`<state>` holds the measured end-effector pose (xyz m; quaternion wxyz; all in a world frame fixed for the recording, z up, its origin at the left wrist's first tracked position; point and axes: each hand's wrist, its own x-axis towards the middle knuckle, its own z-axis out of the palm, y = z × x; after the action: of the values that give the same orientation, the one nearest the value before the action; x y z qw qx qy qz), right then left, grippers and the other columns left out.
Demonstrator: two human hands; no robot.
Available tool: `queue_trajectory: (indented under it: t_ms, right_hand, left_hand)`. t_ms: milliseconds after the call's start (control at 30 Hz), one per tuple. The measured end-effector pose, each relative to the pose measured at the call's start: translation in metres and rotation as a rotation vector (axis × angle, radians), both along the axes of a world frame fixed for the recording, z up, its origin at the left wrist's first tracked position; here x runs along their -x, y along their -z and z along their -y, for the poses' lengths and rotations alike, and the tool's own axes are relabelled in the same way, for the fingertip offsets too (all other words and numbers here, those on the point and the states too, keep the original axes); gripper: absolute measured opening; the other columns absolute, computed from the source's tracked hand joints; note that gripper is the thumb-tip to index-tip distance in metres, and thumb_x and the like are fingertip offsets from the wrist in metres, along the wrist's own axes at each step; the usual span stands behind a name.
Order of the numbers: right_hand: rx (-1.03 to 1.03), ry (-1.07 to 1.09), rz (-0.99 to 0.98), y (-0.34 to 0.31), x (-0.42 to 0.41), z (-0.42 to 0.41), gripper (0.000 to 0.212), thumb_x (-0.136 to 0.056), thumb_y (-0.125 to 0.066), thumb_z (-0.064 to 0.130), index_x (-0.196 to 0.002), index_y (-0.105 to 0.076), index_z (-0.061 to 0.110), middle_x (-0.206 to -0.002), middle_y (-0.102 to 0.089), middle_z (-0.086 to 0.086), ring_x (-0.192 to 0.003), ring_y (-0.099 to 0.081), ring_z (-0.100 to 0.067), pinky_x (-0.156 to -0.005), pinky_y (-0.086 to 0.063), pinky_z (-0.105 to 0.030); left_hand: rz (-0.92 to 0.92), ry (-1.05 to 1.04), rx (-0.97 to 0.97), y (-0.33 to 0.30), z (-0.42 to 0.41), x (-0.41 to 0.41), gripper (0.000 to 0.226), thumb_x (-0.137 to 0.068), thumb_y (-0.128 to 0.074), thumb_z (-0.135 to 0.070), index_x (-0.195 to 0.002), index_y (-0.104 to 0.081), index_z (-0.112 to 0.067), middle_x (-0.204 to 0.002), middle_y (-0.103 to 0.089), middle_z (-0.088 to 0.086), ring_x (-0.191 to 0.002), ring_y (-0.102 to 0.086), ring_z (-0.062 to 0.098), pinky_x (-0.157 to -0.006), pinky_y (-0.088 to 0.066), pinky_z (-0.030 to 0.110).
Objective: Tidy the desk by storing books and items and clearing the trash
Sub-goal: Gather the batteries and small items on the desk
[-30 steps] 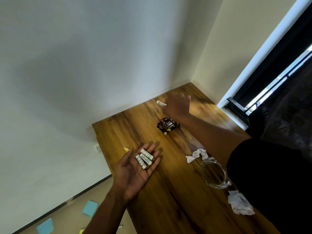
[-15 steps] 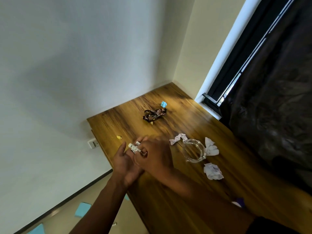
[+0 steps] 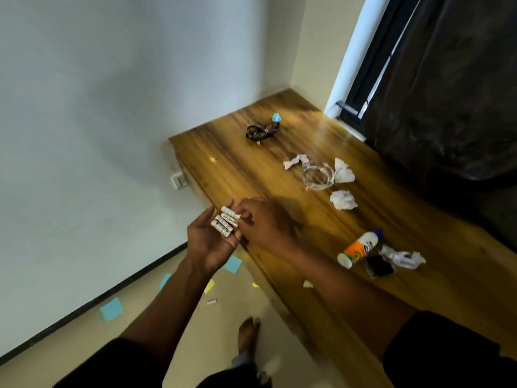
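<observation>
Wooden desk (image 3: pixel 279 175): it stands in the corner of the room, with its left edge toward the white wall.
Left hand (image 3: pixel 208 242): palm up and flat at the desk's left edge, the fingers straight, with four white batteries (image 3: pixel 225 225) lying side by side on them.
Right hand (image 3: pixel 264 219): just beside the left one, fingers curled, the fingertips touching the batteries.
Glass ashtray (image 3: pixel 319 177): near the middle of the desk, between crumpled tissues (image 3: pixel 343 200).
Dark wrapper (image 3: pixel 261 131): toward the far edge.
Orange and white bottle (image 3: pixel 359 247): lying on its side toward the near edge.
Floor: blue sticky notes (image 3: pixel 111 308) beside the desk.
</observation>
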<state>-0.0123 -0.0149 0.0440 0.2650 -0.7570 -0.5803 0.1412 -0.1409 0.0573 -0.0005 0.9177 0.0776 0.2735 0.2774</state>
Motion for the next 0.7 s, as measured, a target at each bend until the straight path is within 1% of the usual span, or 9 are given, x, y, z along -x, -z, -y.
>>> queue_trajectory:
  t_ms: [100, 167, 233, 333, 400, 500, 567, 633, 700]
  right_hand:
    - [0.031, -0.026, -0.091, 0.002, 0.008, 0.005, 0.020, -0.085, -0.067, 0.033, -0.103, -0.075, 0.031, -0.093, -0.075, 0.011, -0.084, -0.068, -0.005, -0.072, -0.060, -0.035]
    - [0.046, -0.047, -0.124, 0.002, 0.024, 0.009, 0.018, -0.085, -0.068, 0.033, -0.102, -0.075, 0.033, -0.091, -0.075, 0.011, -0.082, -0.069, -0.002, -0.072, -0.060, -0.033]
    - [0.040, -0.065, -0.152, 0.005, 0.045, 0.014, 0.019, -0.086, -0.069, 0.034, -0.104, -0.075, 0.031, -0.092, -0.076, 0.010, -0.082, -0.070, -0.005, -0.073, -0.061, -0.035]
    - [0.039, -0.113, -0.176, 0.015, 0.080, 0.021, 0.018, -0.089, -0.068, 0.030, -0.105, -0.075, 0.026, -0.098, -0.077, 0.007, -0.084, -0.071, -0.009, -0.075, -0.060, -0.035]
    - [0.050, -0.133, -0.165, 0.027, 0.098, 0.023, 0.018, -0.089, -0.065, 0.030, -0.103, -0.075, 0.025, -0.099, -0.076, 0.007, -0.084, -0.070, -0.010, -0.073, -0.059, -0.035]
    - [0.079, -0.100, -0.149, 0.057, 0.118, 0.019, 0.017, -0.092, -0.063, 0.033, -0.102, -0.075, 0.026, -0.096, -0.076, 0.008, -0.083, -0.068, -0.007, -0.071, -0.057, -0.028]
    - [0.112, -0.032, -0.169, 0.084, 0.125, 0.014, 0.016, -0.094, -0.063, 0.032, -0.102, -0.075, 0.025, -0.096, -0.075, 0.009, -0.083, -0.067, -0.006, -0.073, -0.055, -0.025]
    - [0.145, 0.057, -0.187, 0.129, 0.132, 0.000, 0.016, -0.092, -0.063, 0.030, -0.102, -0.075, 0.024, -0.096, -0.076, 0.010, -0.083, -0.068, -0.007, -0.076, -0.057, -0.028]
    - [0.176, 0.141, -0.219, 0.186, 0.143, -0.012, 0.016, -0.089, -0.063, 0.028, -0.099, -0.075, 0.023, -0.094, -0.076, 0.008, -0.082, -0.070, -0.012, -0.076, -0.057, -0.032]
  left_hand:
    - [-0.065, -0.013, -0.023, 0.002, 0.013, 0.035, 0.043, -0.102, -0.043, -0.014, -0.142, -0.051, -0.004, -0.143, -0.058, 0.020, -0.132, -0.057, 0.037, -0.114, -0.041, 0.044]
    - [-0.111, -0.026, -0.029, 0.006, 0.017, 0.054, 0.046, -0.101, -0.042, -0.006, -0.147, -0.046, -0.005, -0.145, -0.056, 0.019, -0.137, -0.053, 0.034, -0.120, -0.035, 0.044]
    - [-0.170, -0.025, -0.038, 0.008, 0.024, 0.070, 0.044, -0.102, -0.041, -0.003, -0.145, -0.049, -0.005, -0.139, -0.061, 0.020, -0.128, -0.061, 0.035, -0.117, -0.039, 0.042]
    - [-0.251, -0.039, -0.024, 0.021, 0.031, 0.099, 0.044, -0.101, -0.044, -0.004, -0.145, -0.050, -0.003, -0.131, -0.064, 0.020, -0.120, -0.064, 0.034, -0.102, -0.054, 0.040]
    - [-0.293, -0.040, -0.004, 0.031, 0.033, 0.116, 0.049, -0.100, -0.048, -0.006, -0.149, -0.047, -0.003, -0.130, -0.062, 0.019, -0.124, -0.058, 0.030, -0.104, -0.052, 0.040]
    - [-0.356, -0.047, 0.050, 0.052, 0.034, 0.144, 0.042, -0.100, -0.046, -0.005, -0.141, -0.055, -0.004, -0.132, -0.065, 0.017, -0.114, -0.068, 0.028, -0.094, -0.059, 0.042]
    - [-0.360, -0.068, 0.091, 0.073, 0.032, 0.162, 0.041, -0.101, -0.045, -0.004, -0.140, -0.055, -0.002, -0.139, -0.062, 0.018, -0.121, -0.066, 0.032, -0.100, -0.054, 0.047]
    - [-0.365, -0.077, 0.127, 0.107, 0.018, 0.179, 0.042, -0.102, -0.044, -0.006, -0.142, -0.053, -0.002, -0.142, -0.059, 0.019, -0.131, -0.059, 0.036, -0.107, -0.045, 0.052]
    - [-0.386, -0.081, 0.140, 0.145, 0.002, 0.192, 0.043, -0.102, -0.043, -0.009, -0.144, -0.052, -0.002, -0.144, -0.058, 0.018, -0.134, -0.055, 0.036, -0.110, -0.042, 0.053]
